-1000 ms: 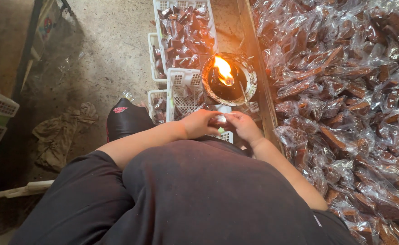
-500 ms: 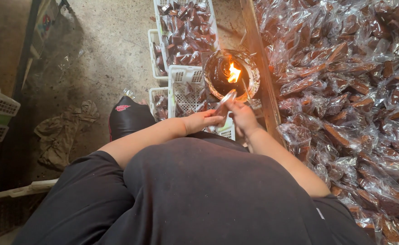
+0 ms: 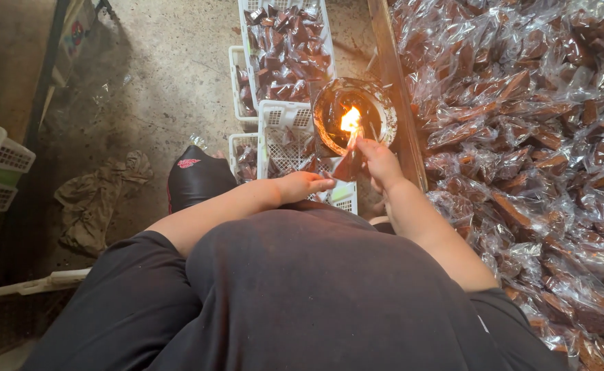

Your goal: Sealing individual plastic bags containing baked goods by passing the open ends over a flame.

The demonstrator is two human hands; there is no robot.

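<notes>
Brown sweet in clear wrapper (image 3: 349, 163), apparently touching flame (image 3: 351, 120).

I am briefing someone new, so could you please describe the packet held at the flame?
Start at the round bowl with the flame, beside the heap of wrapped pieces. The packet is pinched by the right hand, tip in the fire, unlike those lying loose.

Person seen from above. Black short-sleeved top (image 3: 329, 288), loose and plain, no print visible on the cloth. Sleeves end above the elbows; both forearms bare. Left hand (image 3: 302, 185) and right hand (image 3: 379, 161) bare, no gloves, no rings or watch discernible. One black shoe (image 3: 193, 180), rounded toe, small red mark on top.
</notes>
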